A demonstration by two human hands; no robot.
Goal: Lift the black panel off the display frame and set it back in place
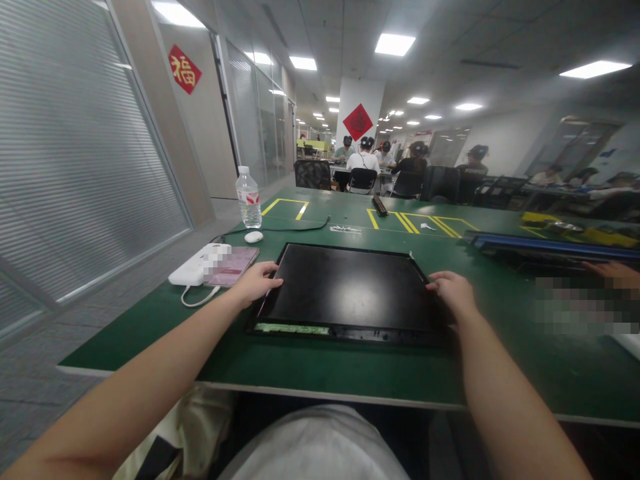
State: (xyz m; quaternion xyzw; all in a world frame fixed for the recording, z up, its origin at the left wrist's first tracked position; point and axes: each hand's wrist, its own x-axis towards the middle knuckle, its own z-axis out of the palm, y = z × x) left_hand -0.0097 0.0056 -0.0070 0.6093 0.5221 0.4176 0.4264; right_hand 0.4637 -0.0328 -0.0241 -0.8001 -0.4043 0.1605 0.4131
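A black flat screen panel (pixel 345 283) lies on the green table in front of me, its glossy face up. Along its near edge runs a green strip (pixel 293 329) on the left part. My left hand (pixel 259 283) grips the panel's left edge, thumb and fingers at the rim. At the opposite side, my right hand (pixel 454 293) holds the right edge between thumb and fingers. The undersides of the fingers are partly hidden by the panel.
Left of the panel are a white power bank (pixel 193 265) with a cable, a pink phone (pixel 235 268), a white oval case (pixel 253 237) and a water bottle (pixel 249 200). At right, another person's hand (pixel 617 273) is near a blue-edged panel (pixel 555 247).
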